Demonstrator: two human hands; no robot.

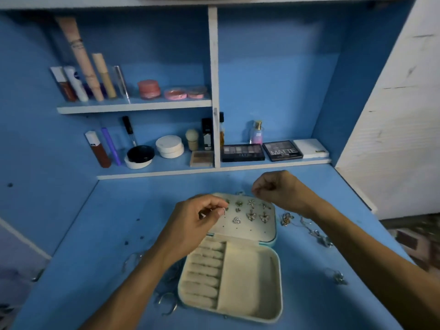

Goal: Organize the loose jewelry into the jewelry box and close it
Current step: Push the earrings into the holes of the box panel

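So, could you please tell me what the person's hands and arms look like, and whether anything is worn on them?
Both are bare. The left hand and right hand show no rings, gloves or markings. The left forearm and right forearm carry no sleeve, watch or bracelet down to the picture's edge; any sleeve higher up would be out of view.

The blue desktop carries an open cream jewelry box at its middle, with the lid laid flat toward the shelves. Right of the lid a tangle of chains trails across the surface, and a small silvery piece lies nearer the front. On the left lie thin hoops, with more wiry pieces just beside the box's front corner.
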